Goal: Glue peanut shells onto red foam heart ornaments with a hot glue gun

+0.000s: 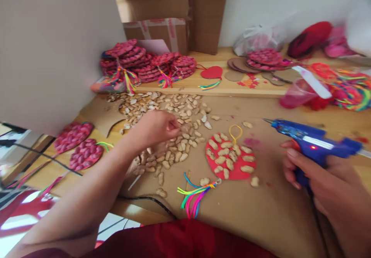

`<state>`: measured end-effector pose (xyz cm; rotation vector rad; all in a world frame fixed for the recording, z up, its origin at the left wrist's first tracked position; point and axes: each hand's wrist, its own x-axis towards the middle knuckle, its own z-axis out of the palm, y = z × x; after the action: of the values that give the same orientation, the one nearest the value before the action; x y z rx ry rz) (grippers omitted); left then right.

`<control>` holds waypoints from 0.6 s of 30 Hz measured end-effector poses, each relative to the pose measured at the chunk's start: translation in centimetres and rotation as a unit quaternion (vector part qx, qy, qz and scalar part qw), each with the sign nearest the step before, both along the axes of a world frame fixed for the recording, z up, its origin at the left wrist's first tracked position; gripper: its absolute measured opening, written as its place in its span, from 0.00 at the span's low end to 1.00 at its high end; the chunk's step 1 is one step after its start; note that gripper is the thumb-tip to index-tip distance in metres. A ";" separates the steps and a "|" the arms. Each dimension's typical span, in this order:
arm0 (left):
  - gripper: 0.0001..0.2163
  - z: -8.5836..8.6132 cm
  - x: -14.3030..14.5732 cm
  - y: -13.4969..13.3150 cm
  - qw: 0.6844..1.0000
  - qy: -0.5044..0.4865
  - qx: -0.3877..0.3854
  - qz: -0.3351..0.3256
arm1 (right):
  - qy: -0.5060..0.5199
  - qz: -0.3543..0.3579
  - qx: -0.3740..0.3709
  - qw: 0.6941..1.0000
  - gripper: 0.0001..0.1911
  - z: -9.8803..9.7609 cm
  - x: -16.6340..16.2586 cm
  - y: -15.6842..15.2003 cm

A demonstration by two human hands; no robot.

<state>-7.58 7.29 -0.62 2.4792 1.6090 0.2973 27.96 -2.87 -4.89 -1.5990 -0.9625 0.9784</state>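
Note:
My left hand (156, 128) reaches into a heap of peanut shells (168, 134) on the brown cardboard sheet, fingers pinched together on a shell. My right hand (315, 180) is wrapped round the grip of a blue glue gun (313, 140), whose nozzle points left and whose red light is on. Between the hands lies a red heart-shaped card (230, 157) partly covered with glued peanut shells, with a yellow loop at its top and a rainbow tassel (195, 194) at its lower end.
Stacks of pink-painted shell hearts (145, 61) sit on a wooden board at the back left. Two more pink hearts (78, 146) lie at the left edge. Cardboard boxes (162, 14) stand behind. A pink cup (295, 94), coloured threads (350, 90) and a plastic bag (257, 38) crowd the right.

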 end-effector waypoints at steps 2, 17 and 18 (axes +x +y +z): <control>0.03 0.7 0.7 -0.5 0.998 -0.055 0.006 -0.030 | 0.025 0.014 -0.004 1.000 0.16 0.7 -0.5 -0.1; 0.07 0.4 12.9 -6.6 0.955 0.031 0.056 -0.290 | 0.036 0.052 0.023 0.998 0.17 0.9 -0.4 -0.3; 0.08 0.3 13.0 -6.6 0.954 0.040 0.063 -0.290 | 0.036 0.055 0.025 0.998 0.17 0.9 -0.4 -0.2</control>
<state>5.38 0.73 -0.32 2.9452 0.8315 0.2182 27.58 -3.12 -3.94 -1.4731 -1.0266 1.0717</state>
